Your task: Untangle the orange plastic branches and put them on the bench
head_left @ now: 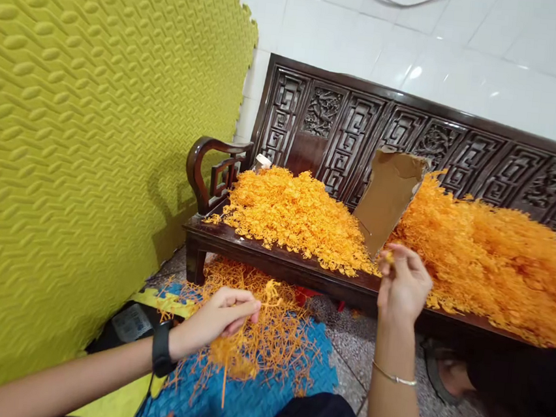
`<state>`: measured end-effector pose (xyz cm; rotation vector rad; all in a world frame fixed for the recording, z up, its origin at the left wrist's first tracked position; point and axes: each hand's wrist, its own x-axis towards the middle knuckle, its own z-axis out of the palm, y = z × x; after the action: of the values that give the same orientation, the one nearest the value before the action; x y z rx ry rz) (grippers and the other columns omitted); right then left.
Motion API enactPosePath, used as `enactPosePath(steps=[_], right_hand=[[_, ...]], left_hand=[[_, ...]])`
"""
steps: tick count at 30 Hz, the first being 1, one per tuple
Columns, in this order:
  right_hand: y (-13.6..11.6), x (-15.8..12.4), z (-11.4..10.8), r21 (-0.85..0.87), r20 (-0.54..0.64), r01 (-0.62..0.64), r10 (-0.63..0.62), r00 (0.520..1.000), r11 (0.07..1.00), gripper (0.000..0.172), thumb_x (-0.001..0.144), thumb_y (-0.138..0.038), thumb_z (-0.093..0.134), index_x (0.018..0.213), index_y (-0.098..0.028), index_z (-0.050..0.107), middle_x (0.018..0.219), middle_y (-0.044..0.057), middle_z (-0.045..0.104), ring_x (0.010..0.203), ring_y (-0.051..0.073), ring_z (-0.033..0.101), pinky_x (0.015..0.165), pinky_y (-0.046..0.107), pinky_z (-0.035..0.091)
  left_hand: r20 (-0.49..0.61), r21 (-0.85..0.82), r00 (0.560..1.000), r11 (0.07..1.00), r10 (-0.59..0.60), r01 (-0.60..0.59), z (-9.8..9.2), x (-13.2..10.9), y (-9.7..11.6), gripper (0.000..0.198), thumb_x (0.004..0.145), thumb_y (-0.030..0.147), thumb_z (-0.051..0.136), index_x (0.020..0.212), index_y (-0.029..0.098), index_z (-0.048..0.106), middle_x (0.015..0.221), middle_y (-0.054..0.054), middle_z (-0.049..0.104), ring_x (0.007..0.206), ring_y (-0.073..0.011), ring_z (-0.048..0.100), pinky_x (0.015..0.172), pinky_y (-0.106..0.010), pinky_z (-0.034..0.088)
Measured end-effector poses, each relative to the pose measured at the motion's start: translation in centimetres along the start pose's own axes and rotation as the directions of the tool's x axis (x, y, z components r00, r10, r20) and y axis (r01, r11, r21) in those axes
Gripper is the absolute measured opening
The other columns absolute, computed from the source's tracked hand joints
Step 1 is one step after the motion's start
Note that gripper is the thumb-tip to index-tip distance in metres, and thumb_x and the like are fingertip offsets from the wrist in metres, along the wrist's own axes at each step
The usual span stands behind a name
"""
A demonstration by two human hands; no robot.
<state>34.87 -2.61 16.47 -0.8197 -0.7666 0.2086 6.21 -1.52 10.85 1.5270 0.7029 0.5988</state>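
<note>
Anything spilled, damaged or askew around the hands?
Yes: thin orange strips lie strewn over the textured blue mat, unlike the orange heaps on the dark wooden bench. The top edge of the brown cardboard sheet looks ragged.

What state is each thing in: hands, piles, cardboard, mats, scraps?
Left hand: closed on an orange piece
Right hand: pinching a small piece
Left pile: heaped on the bench
Right pile: heaped on the bench, larger
Cardboard: upright, tilted, between piles
Scraps: scattered, tangled
Blue mat: on the floor, partly covered by scraps
Yellow mat: standing upright
</note>
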Motion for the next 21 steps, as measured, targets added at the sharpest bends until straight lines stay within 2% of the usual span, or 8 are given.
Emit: enactPosePath(steps=[3, 6, 8, 10, 13, 16, 19, 21], right_hand=[[2.5, -4.2, -1.9, -0.2, 0.318, -0.235, 0.29, 0.903, 0.951, 0.021, 0.06, -0.03, 0.078, 0.069, -0.013, 0.07, 0.06, 0.003, 0.063, 0.047, 0.01, 0.05, 0.05, 0.026, 0.039], [6.5, -9.8, -3.1, -0.513, 0.508, -0.482, 0.704, 0.497, 0.71, 0.031, 0.06, -0.038, 0.076, 0.08, -0.015, 0.072, 0.062, 0.003, 0.066, 0.057, 0.015, 0.06, 0.059, 0.029, 0.046], [8.1, -10.7, -2.6, -0.582, 0.511, -0.519, 0.778, 0.366, 0.627, 0.036, 0.06, -0.04, 0.076, 0.085, -0.014, 0.071, 0.063, 0.003, 0.067, 0.06, 0.016, 0.062, 0.063, 0.031, 0.048], [8.4, -7.9, -0.1, -0.514, 0.536, -0.507, 0.72, 0.44, 0.692, 0.035, 0.058, -0.034, 0.078, 0.084, -0.012, 0.069, 0.063, 0.004, 0.067, 0.059, 0.015, 0.061, 0.063, 0.03, 0.049], [7.1, 0.8, 6.3, -0.24, 0.51, -0.447, 0.504, 0.698, 0.862, 0.04, 0.065, -0.022, 0.075, 0.101, -0.014, 0.061, 0.075, 0.003, 0.068, 0.067, 0.014, 0.065, 0.069, 0.027, 0.053], [6.3, 7.4, 11.5, -0.072, 0.439, -0.464, 0.446, 0.78, 0.883, 0.043, 0.084, -0.024, 0.055, 0.125, -0.021, 0.042, 0.101, 0.006, 0.064, 0.089, 0.011, 0.066, 0.081, 0.025, 0.053], [8.2, 5.7, 11.5, -0.101, 0.488, -0.578, 0.546, 0.681, 0.81, 0.04, 0.085, -0.022, 0.054, 0.124, -0.023, 0.043, 0.116, 0.009, 0.059, 0.097, 0.012, 0.064, 0.085, 0.025, 0.052], [10.1, 1.2, 9.1, -0.261, 0.559, -0.649, 0.66, 0.502, 0.715, 0.034, 0.081, -0.018, 0.059, 0.114, -0.02, 0.053, 0.115, 0.009, 0.061, 0.093, 0.014, 0.066, 0.086, 0.029, 0.052]], left_hand=[[-0.045, 0.028, 0.999, 0.999, -0.024, 0.025, -0.4, -0.1, -0.9, 0.036, 0.083, 0.046, 0.05, 0.069, 0.014, 0.058, 0.04, 0.008, 0.036, 0.038, -0.0058, 0.029, 0.041, -0.02, 0.022], [-0.038, 0.044, 0.999, 0.998, -0.039, 0.041, -0.3, -0.3, -1.2, 0.036, 0.082, 0.047, 0.05, 0.071, 0.014, 0.059, 0.04, 0.008, 0.037, 0.038, -0.0062, 0.031, 0.042, -0.02, 0.024], [-0.011, 0.049, 0.999, 0.998, -0.041, 0.041, -0.2, -0.4, -1.4, 0.037, 0.082, 0.048, 0.05, 0.071, 0.014, 0.059, 0.041, 0.008, 0.039, 0.039, -0.0066, 0.033, 0.043, -0.02, 0.026], [0.002, 0.051, 0.999, 0.998, -0.038, 0.038, -0.2, -0.4, -1.6, 0.038, 0.081, 0.049, 0.051, 0.07, 0.014, 0.06, 0.041, 0.007, 0.039, 0.039, -0.007, 0.034, 0.044, -0.02, 0.027], [-0.02, 0.044, 0.999, 0.998, -0.046, 0.046, -0.3, -0.1, -2.0, 0.039, 0.081, 0.05, 0.051, 0.07, 0.014, 0.06, 0.041, 0.007, 0.039, 0.039, -0.0071, 0.034, 0.043, -0.02, 0.026], [-0.028, 0.028, 0.998, 0.998, -0.059, 0.06, -0.4, 0.3, -2.2, 0.04, 0.08, 0.051, 0.051, 0.071, 0.014, 0.061, 0.04, 0.007, 0.039, 0.038, -0.0071, 0.034, 0.042, -0.02, 0.026], [-0.021, 0.023, 0.998, 0.998, -0.056, 0.057, -0.2, 0.6, -2.0, 0.039, 0.08, 0.05, 0.051, 0.073, 0.013, 0.062, 0.04, 0.007, 0.041, 0.039, -0.0072, 0.035, 0.042, -0.02, 0.027], [-0.038, 0.011, 0.998, 0.999, -0.05, 0.051, 0.0, 0.7, -1.8, 0.038, 0.08, 0.049, 0.052, 0.073, 0.013, 0.062, 0.04, 0.007, 0.042, 0.038, -0.007, 0.035, 0.043, -0.02, 0.028]])
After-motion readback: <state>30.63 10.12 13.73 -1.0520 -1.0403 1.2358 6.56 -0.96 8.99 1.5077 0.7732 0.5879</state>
